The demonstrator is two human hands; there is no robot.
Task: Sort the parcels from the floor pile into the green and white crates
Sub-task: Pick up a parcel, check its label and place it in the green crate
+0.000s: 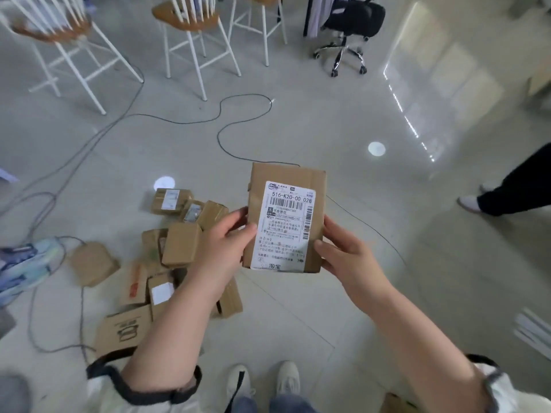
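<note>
I hold a brown cardboard parcel (310, 186) upright in front of me, its white shipping label facing me. My left hand (222, 248) grips its left edge, thumb on the label. My right hand (343, 251) grips its right edge, thumb on the front. Below and to the left, the floor pile (179, 248) holds several brown cardboard parcels, some with white labels. One flat parcel (92, 263) lies apart at the pile's left. No green or white crate is in view.
Black and grey cables (238, 111) snake over the tiled floor. White bar stools (190, 34) and a black office chair (346, 28) stand at the back. Another person's leg (512, 189) is at the right, a shoe (26, 263) at the left. My feet (262, 380) are below.
</note>
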